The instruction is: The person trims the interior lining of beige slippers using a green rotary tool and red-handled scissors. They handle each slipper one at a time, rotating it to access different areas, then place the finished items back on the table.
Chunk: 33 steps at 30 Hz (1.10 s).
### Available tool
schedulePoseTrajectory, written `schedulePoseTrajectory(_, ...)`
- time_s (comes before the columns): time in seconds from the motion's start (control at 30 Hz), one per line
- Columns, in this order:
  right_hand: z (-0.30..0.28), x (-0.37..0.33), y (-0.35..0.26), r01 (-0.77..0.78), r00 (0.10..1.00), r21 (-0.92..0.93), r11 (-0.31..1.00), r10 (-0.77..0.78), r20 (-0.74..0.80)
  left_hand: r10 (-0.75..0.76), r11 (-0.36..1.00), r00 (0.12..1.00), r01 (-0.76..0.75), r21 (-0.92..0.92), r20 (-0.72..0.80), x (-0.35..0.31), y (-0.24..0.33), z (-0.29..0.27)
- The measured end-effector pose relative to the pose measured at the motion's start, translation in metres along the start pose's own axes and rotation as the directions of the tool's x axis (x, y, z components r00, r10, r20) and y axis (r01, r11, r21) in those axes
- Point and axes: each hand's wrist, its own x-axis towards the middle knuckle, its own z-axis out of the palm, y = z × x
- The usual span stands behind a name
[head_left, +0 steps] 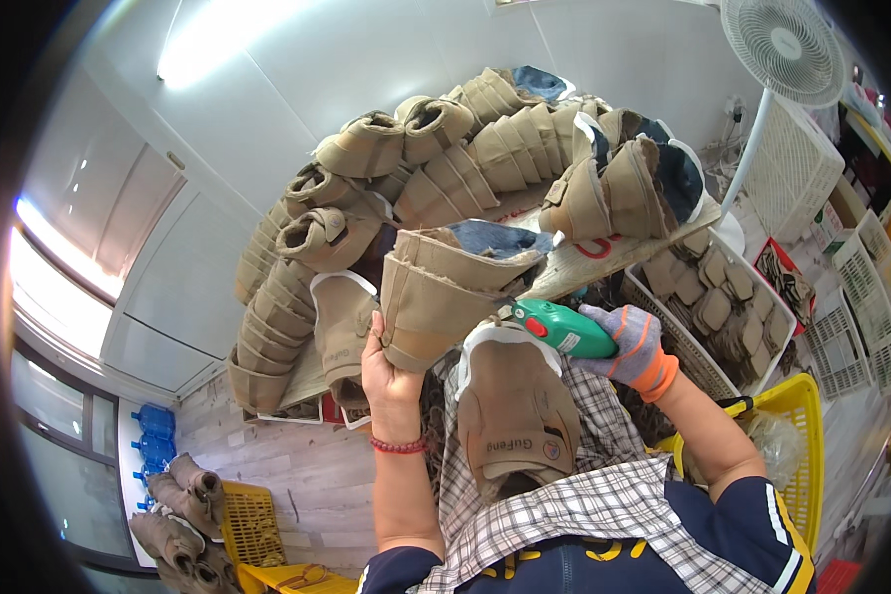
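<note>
Trimming of the raw, frayed edges is judged to be the step in hand; a nested set of brown shoe uppers (436, 297) is held up in mid-air, in front of the body and above the lap; it is grasped from below and from the left by the bare left hand (391, 374), with the thumb laid up along its side; a green power tool (572, 332) is gripped by the gloved right hand (630, 344), and its metal tip is brought close to the lower right edge of the set; whether that edge is touched cannot be told.

For the next move, a steady left grip seems to be called for, with the tip guided along the edge and kept clear of the left fingers.

The set's long axis is laid crosswise, from left to right and slightly rising; the rounded brown side is turned left, while the blue-lined opening is faced upward and the pale tip is pointed right; 1 loose upper (518, 411) is rested on the checked apron (604, 421), its white-edged end pointed away from the body; beyond, many stacked uppers (445, 183) are carried by the wooden surface (569, 274).
</note>
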Motion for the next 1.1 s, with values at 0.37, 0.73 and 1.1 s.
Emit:
schedulePoseTrajectory(0.37,0.011,0.001,-0.019,-0.247,0.962,0.393,0.886,0.272,-0.007,0.352,0.788,0.915,-0.404,0.464,0.198,-0.029,-0.051,0.017)
schedulePoseTrajectory(0.73,-0.004,0.014,-0.044,-0.423,0.905,0.315,0.850,0.377,0.198,0.424,0.481,0.826,-0.553,0.680,0.371,-0.021,-0.052,-0.017)
schedulePoseTrajectory(1.1,0.000,0.022,-0.047,-0.483,0.875,0.431,0.762,0.444,0.194,0.410,0.227,0.820,-0.516,0.826,0.399,-0.018,-0.075,-0.023)
